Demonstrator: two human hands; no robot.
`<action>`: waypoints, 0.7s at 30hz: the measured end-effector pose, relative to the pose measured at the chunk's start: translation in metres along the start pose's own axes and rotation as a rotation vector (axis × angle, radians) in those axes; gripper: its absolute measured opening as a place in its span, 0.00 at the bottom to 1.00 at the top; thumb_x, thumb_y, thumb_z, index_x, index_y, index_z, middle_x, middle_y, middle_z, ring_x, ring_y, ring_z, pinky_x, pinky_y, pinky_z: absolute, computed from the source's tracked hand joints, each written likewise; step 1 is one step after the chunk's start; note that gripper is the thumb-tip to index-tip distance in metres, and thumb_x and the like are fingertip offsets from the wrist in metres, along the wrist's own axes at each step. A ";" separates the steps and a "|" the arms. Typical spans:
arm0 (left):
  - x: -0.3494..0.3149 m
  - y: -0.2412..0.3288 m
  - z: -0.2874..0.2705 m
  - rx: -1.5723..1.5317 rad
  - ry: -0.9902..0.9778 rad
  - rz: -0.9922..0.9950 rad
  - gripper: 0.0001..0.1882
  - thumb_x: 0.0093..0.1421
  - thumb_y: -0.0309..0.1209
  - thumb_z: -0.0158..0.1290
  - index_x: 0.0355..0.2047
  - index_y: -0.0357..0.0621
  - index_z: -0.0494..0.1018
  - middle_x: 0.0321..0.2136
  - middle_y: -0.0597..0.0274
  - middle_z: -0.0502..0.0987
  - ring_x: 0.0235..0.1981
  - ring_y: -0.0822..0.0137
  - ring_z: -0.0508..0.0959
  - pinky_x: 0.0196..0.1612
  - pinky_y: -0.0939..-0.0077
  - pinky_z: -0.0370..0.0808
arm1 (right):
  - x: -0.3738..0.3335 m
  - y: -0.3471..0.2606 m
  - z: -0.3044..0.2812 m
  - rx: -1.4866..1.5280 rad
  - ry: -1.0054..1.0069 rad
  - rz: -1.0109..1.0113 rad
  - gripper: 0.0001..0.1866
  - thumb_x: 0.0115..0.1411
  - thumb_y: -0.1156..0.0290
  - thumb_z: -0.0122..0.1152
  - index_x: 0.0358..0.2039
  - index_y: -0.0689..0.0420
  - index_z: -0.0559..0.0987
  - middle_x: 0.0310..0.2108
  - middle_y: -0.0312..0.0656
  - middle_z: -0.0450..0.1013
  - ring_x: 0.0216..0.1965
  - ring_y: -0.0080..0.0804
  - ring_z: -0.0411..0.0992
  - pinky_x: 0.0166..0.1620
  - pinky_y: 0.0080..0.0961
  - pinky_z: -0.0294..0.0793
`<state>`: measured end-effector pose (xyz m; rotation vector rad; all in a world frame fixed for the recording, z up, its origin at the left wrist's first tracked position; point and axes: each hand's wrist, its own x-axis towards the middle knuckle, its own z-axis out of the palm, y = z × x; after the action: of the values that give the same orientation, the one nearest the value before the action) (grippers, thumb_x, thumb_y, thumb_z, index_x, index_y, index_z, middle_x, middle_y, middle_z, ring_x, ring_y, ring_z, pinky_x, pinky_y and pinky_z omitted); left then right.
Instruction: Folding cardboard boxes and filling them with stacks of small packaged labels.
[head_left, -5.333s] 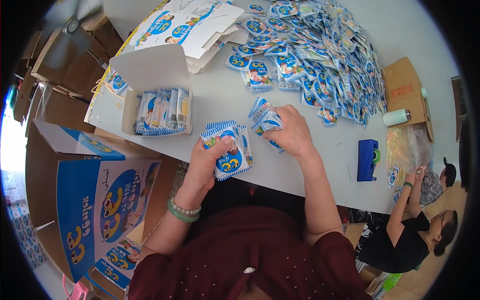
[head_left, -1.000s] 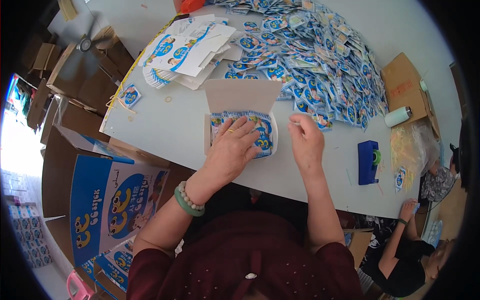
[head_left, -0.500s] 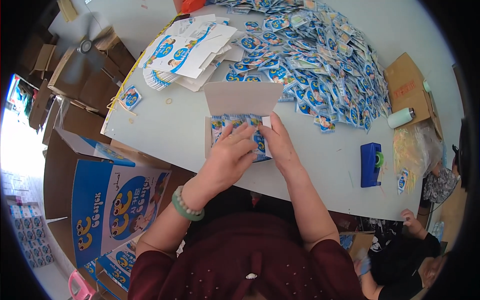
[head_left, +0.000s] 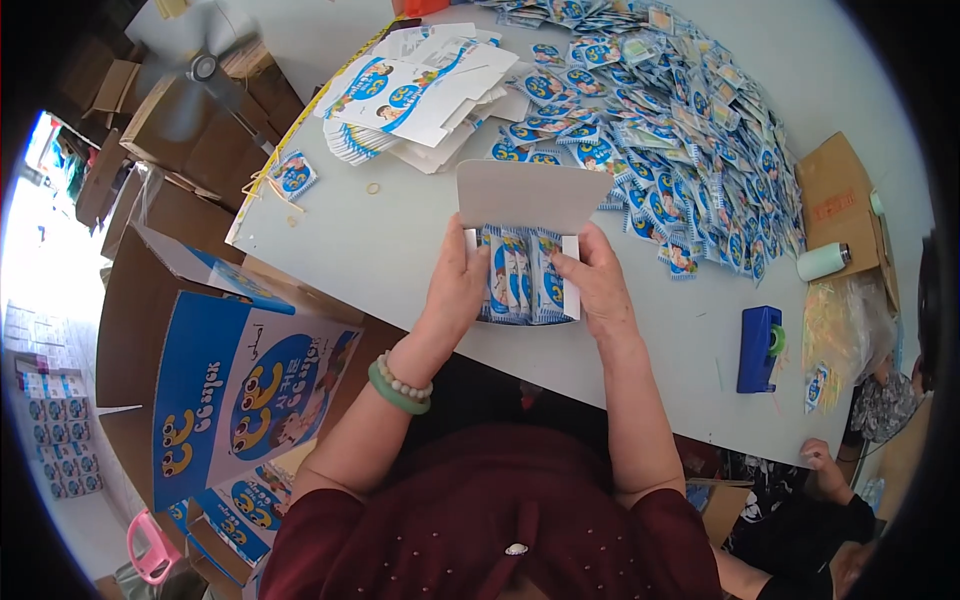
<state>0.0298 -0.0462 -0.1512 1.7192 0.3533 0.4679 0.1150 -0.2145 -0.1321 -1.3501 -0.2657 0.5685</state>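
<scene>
A small white carton [head_left: 533, 197] lies at the table's near edge with its lid standing up at the back. Several blue-and-white snack packets [head_left: 512, 275] stand packed in a row inside it. My left hand [head_left: 455, 290] is wrapped round the carton's left side, thumb over the rim against the packets. On the opposite side, my right hand [head_left: 602, 288] grips the carton, its thumb across the white side flap onto the packets. The fingers under and behind the carton are hidden.
A large heap of packets [head_left: 690, 150] covers the back right of the table [head_left: 370, 245]. Flattened cartons [head_left: 430, 95] are stacked at the back left. A blue tape dispenser [head_left: 760, 350] and a pale green bottle [head_left: 823, 262] stand right. A big open box [head_left: 215, 390] is at my left.
My left hand has moved from over the packets to the carton's left side. My right hand stays on the right side. The whole scene sits further right in view.
</scene>
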 end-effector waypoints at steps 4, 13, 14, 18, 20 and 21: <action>0.015 0.022 -0.025 -0.570 -0.314 -0.347 0.30 0.59 0.19 0.49 0.63 0.43 0.57 0.55 0.56 0.68 0.52 0.67 0.72 0.53 0.72 0.71 | 0.014 -0.006 -0.011 -0.002 -0.070 0.002 0.28 0.53 0.81 0.56 0.57 0.60 0.67 0.51 0.43 0.69 0.52 0.28 0.68 0.54 0.26 0.69; 0.032 -0.016 -0.042 -0.371 -0.464 -0.101 0.30 0.53 0.17 0.55 0.58 0.47 0.67 0.58 0.56 0.66 0.55 0.64 0.70 0.56 0.73 0.68 | 0.013 -0.010 -0.014 -0.033 -0.130 0.042 0.11 0.51 0.82 0.59 0.31 0.54 0.84 0.51 0.42 0.69 0.49 0.30 0.71 0.52 0.24 0.72; 0.030 -0.019 -0.043 -0.341 -0.442 -0.046 0.28 0.53 0.19 0.56 0.55 0.46 0.70 0.57 0.56 0.67 0.54 0.65 0.70 0.55 0.72 0.68 | 0.013 -0.010 -0.014 -0.031 -0.131 0.045 0.11 0.51 0.82 0.59 0.31 0.54 0.84 0.51 0.42 0.69 0.49 0.30 0.71 0.52 0.24 0.72; 0.001 -0.014 -0.035 0.006 -0.071 -0.112 0.18 0.53 0.25 0.58 0.46 0.40 0.74 0.45 0.51 0.76 0.43 0.63 0.76 0.46 0.71 0.72 | 0.016 0.000 -0.021 -0.024 -0.161 -0.038 0.11 0.52 0.83 0.57 0.32 0.55 0.84 0.51 0.41 0.69 0.49 0.30 0.71 0.52 0.23 0.72; -0.012 -0.003 -0.036 0.282 -0.026 -0.227 0.15 0.52 0.31 0.59 0.38 0.38 0.73 0.29 0.49 0.77 0.32 0.59 0.78 0.36 0.68 0.73 | 0.017 0.004 -0.022 -0.048 -0.185 -0.109 0.11 0.52 0.83 0.57 0.32 0.55 0.84 0.51 0.41 0.69 0.49 0.30 0.71 0.52 0.23 0.72; -0.015 -0.004 -0.034 0.259 -0.012 -0.184 0.15 0.52 0.35 0.59 0.32 0.38 0.71 0.22 0.50 0.76 0.26 0.55 0.78 0.31 0.64 0.73 | 0.017 0.005 -0.021 -0.057 -0.162 -0.115 0.11 0.52 0.83 0.56 0.31 0.55 0.84 0.51 0.41 0.69 0.49 0.30 0.71 0.51 0.23 0.72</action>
<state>0.0004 -0.0238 -0.1512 1.9168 0.5780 0.2862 0.1385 -0.2227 -0.1440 -1.3358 -0.4918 0.5783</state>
